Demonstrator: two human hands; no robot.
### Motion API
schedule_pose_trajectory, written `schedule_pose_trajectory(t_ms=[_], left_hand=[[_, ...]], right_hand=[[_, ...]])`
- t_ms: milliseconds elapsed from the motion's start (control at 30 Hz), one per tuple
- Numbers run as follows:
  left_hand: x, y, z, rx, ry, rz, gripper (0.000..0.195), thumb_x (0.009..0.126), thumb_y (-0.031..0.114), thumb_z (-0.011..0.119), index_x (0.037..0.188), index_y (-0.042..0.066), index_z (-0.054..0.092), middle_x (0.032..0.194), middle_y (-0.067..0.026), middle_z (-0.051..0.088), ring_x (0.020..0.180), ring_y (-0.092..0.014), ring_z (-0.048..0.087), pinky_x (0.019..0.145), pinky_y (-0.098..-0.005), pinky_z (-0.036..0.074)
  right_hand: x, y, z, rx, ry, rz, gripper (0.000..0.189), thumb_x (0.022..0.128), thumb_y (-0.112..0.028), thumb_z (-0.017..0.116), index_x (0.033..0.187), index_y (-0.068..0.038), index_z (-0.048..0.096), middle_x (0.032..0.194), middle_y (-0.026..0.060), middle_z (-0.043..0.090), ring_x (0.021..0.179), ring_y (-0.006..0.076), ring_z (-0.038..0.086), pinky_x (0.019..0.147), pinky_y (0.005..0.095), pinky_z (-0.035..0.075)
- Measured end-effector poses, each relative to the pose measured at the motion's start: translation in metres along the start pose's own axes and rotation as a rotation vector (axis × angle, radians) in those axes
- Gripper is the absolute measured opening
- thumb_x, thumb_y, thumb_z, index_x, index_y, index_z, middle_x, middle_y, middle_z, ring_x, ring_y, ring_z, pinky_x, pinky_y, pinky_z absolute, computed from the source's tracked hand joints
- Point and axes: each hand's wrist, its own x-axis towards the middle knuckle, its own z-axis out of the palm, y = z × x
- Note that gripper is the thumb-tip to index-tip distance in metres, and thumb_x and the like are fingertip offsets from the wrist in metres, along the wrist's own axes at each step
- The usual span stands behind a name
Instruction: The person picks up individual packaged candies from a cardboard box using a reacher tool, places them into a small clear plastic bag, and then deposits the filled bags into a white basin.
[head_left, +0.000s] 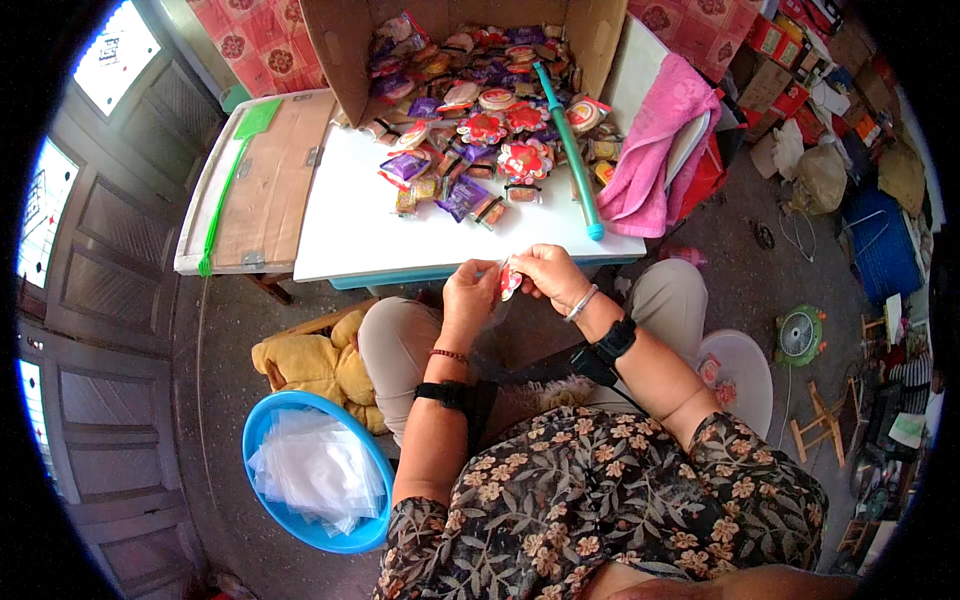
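Both hands meet just off the front edge of the white table (352, 240), above my lap. My left hand (471, 289) has its fingers pinched at a clear plastic bag. My right hand (551, 276) grips a red and white flower-shaped packet (510, 282) at the bag's mouth; how far it sits inside is hard to tell. Beyond the hands, a heap of small wrapped snacks spills from a cardboard box (337, 60), among them red flower-shaped packets (525, 160) and purple packets (463, 196). A teal tube (574, 161) lies over the right side of the heap.
A pink towel (660, 142) hangs at the table's right. A green fly swatter (225, 187) lies on a cardboard-covered board at left. Low left stands a blue basin (251, 457) holding clear bags (315, 469); at right, a pale basin (750, 375) holds packets. A green fan (799, 334) is farther right.
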Motion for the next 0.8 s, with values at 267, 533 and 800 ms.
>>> schedule_pose_trajectory(t_ms=[267,533,800], left_hand=[[-0.003,0.010,0.003,-0.208,-0.041,-0.025,0.012,0.092,0.011,0.063,0.093,-0.001,0.064,0.072,-0.0004,0.061,0.058,-0.005,0.050,0.049,-0.0232,0.041],[0.000,0.007,0.000,-0.215,-0.009,-0.030,0.012,0.092,0.012,0.063,0.095,0.001,0.065,0.077,-0.0008,0.063,0.065,-0.005,0.052,0.056,-0.0215,0.043],[0.007,-0.008,-0.001,-0.177,0.006,0.045,0.015,0.093,0.013,0.062,0.097,-0.001,0.066,0.078,-0.0030,0.065,0.067,-0.008,0.055,0.059,-0.0234,0.045]], right_hand=[[0.002,0.001,0.005,-0.194,-0.025,-0.036,0.018,0.089,-0.018,0.063,0.080,-0.002,0.063,0.068,0.0032,0.063,0.049,0.0114,0.059,0.043,0.0243,0.044],[0.083,-0.030,-0.049,-0.064,0.328,-0.112,0.019,0.088,-0.021,0.065,0.093,-0.002,0.063,0.077,0.0043,0.065,0.055,0.0110,0.059,0.041,0.0222,0.042],[0.133,-0.056,-0.063,-0.046,0.442,0.155,0.022,0.084,-0.025,0.070,0.089,-0.004,0.064,0.071,0.0022,0.060,0.052,0.0104,0.053,0.040,0.0261,0.035]])
